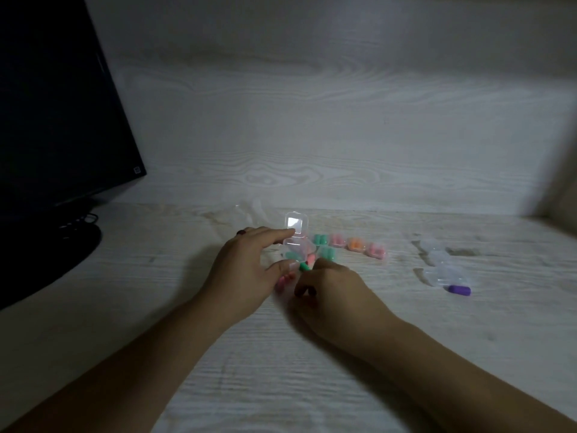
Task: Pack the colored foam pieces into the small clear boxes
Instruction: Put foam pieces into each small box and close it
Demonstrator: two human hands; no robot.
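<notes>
Head view: dark monitor (pixel 53 104) far left on pale wood table (pixel 343 354). L hand (pixel 246 270) pinches open clear box (pixel 296 242), lid up. R hand (pixel 331 292) fingers clamped on green foam piece (pixel 304 266) at box edge. Filled boxes (pixel 349 245) just beyond; purple piece (pixel 459 290) well apart, R.

Bare tabletop (pixel 281 370) is lying open near and at far left. A dark monitor (pixel 56 120) is blocking the left side. Filled boxes (pixel 349 246) are crowding the centre; empty clear boxes (pixel 443 270) and a purple piece (pixel 459 290) are sitting right.
</notes>
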